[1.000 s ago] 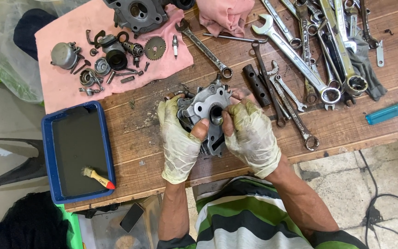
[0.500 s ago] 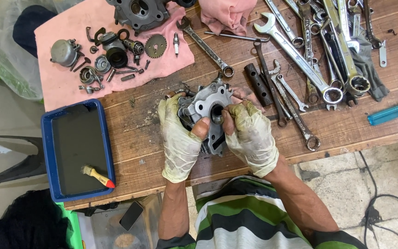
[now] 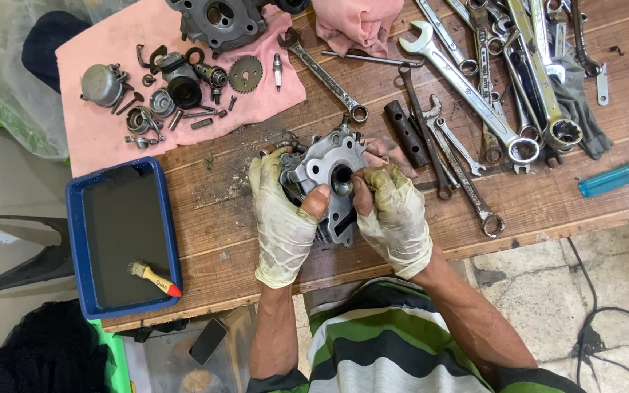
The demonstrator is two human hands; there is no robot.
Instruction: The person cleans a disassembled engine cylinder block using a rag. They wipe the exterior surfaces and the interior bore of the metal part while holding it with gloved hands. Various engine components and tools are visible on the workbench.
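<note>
Grey cast-metal engine housing with round centre bore [image 3: 327,182] sits between both hands, directly ahead of torso, long axis running away from body, near desk's front edge. Left hand in grimy pale glove [image 3: 283,218] wraps left flank, thumb on face beside bore. Right hand [image 3: 396,218] clamps right flank, thumb at bore rim. Both equally near.

Worn wooden desk [image 3: 533,200]: bare strip left of hands before blue plastic tray [image 3: 169,240]; black steel spanners [image 3: 460,156] crowd right; pink cloth with small parts [image 3: 256,105] beyond.
</note>
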